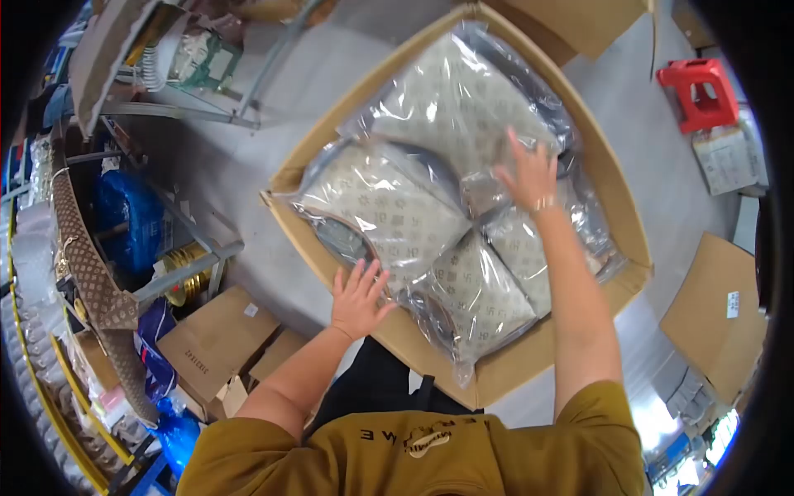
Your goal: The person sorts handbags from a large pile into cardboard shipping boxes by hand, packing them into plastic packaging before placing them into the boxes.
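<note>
The open carton [517, 364] stands on the grey floor [248, 169] in front of the person and serves as the landmark; inside it lie the plastic-wrapped bundles [389, 202], pale, patterned and glossy under their clear film, filling it nearly from wall to wall; the left hand [357, 303] is open with its fingers spread, palm down, at the carton's near-left wall, beside the bundles' wrapping; the right hand [533, 175] is open too, fingers apart and slightly blurred, over the bundles in the carton's right half; whether its palm presses on the film, I cannot tell; neither hand grips anything; to the carton's far right is the red stool [691, 91], with the pale packet [724, 161] just on its near side; right of the carton lies the cardboard sheet [718, 310], bearing a small white label; left of the carton are the metal rack [186, 277] and the blue plastic-wrapped bundle [128, 215]; the brown box [217, 339] is to its near left.
</note>
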`<state>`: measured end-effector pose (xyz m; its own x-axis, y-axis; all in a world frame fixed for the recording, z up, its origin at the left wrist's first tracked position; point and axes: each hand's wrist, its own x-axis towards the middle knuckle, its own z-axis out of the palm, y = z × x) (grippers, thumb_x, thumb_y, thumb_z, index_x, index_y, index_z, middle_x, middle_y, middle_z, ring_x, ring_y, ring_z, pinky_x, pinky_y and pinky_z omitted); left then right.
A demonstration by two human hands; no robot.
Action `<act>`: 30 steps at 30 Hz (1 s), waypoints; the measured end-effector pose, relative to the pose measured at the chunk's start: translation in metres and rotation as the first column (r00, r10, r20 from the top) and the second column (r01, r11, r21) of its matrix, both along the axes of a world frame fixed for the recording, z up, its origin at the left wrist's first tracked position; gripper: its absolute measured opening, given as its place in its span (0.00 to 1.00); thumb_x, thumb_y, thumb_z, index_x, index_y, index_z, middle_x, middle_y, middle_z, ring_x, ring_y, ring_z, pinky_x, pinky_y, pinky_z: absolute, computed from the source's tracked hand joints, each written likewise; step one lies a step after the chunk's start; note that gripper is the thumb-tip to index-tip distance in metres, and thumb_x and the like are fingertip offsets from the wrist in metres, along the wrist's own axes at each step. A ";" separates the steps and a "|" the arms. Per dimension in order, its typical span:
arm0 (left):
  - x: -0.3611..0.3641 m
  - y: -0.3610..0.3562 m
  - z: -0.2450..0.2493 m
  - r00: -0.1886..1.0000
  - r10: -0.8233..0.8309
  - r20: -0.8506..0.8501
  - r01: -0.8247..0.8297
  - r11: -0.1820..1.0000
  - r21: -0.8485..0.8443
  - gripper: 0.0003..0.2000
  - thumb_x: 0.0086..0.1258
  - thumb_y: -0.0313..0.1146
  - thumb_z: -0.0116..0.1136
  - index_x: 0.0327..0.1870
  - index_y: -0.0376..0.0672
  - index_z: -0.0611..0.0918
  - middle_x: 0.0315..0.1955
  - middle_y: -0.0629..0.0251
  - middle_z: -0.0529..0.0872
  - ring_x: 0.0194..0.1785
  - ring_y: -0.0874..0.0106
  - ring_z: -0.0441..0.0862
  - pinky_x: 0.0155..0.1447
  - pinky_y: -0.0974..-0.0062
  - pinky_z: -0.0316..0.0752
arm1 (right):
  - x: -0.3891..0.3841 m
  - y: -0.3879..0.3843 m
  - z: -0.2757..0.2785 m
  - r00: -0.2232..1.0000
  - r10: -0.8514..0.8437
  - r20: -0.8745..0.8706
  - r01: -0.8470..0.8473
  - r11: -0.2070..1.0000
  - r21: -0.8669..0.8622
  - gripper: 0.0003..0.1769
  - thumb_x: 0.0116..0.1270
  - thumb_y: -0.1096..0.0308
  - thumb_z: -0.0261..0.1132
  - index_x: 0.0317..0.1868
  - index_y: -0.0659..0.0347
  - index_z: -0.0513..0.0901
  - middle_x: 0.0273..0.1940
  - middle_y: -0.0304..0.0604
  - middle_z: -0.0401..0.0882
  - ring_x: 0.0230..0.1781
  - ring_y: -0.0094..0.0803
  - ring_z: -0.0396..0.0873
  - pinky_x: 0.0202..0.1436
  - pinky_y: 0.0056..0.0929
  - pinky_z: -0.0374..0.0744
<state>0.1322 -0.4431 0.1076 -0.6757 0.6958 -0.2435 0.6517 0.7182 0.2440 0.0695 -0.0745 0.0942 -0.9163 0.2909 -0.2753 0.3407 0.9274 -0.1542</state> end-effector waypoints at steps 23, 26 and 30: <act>0.091 -0.060 0.046 0.965 -0.146 0.218 0.120 0.984 0.130 0.31 0.53 0.51 0.59 0.58 0.49 0.70 0.64 0.60 0.60 0.68 0.58 0.53 0.68 0.50 0.46 | 0.415 -0.214 -0.027 0.799 0.055 0.599 0.186 0.924 -0.333 0.16 0.58 0.59 0.55 0.36 0.63 0.82 0.38 0.57 0.79 0.40 0.50 0.78 0.47 0.43 0.75; 0.043 -0.073 0.060 0.989 -0.048 0.136 0.025 0.986 0.164 0.32 0.52 0.46 0.61 0.60 0.49 0.68 0.65 0.58 0.57 0.68 0.56 0.53 0.67 0.48 0.47 | 0.357 -0.198 0.029 0.729 0.156 0.666 0.257 0.840 -0.477 0.18 0.54 0.55 0.60 0.39 0.59 0.82 0.40 0.52 0.80 0.41 0.47 0.78 0.50 0.41 0.74; -0.096 -0.067 0.056 0.971 0.214 -0.104 -0.193 0.963 0.187 0.36 0.50 0.43 0.64 0.62 0.44 0.64 0.63 0.52 0.60 0.67 0.52 0.53 0.66 0.51 0.50 | 0.247 -0.116 -0.040 0.968 -0.134 0.214 0.230 0.818 -0.527 0.34 0.60 0.50 0.59 0.59 0.65 0.65 0.49 0.57 0.75 0.49 0.46 0.75 0.52 0.37 0.72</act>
